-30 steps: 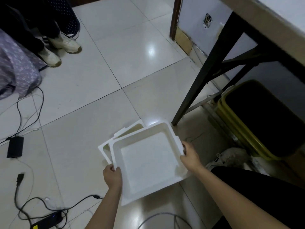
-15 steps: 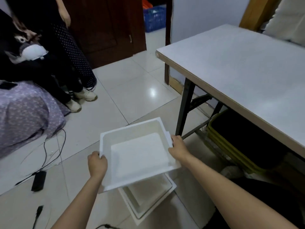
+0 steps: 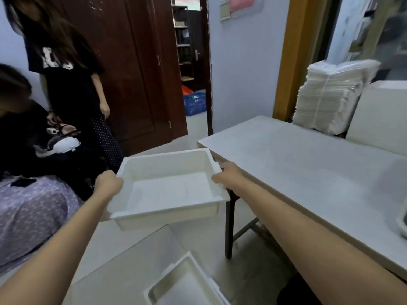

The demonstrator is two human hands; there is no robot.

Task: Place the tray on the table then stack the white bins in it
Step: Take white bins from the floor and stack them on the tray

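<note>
Shallow white rectangular plastic tray (image 3: 169, 190): held in the air between both hands, beside the near corner of the grey-topped table (image 3: 308, 172). Left hand (image 3: 108, 186) gripping left rim; right hand (image 3: 229, 176) gripping right rim. Second white bin (image 3: 187, 285) on the floor below.

Pale tiled floor (image 3: 136, 256); dark wooden door (image 3: 132, 69) beside open doorway (image 3: 189, 58); bluish wall (image 3: 242, 69); grey tabletop (image 3: 308, 168) right.
</note>
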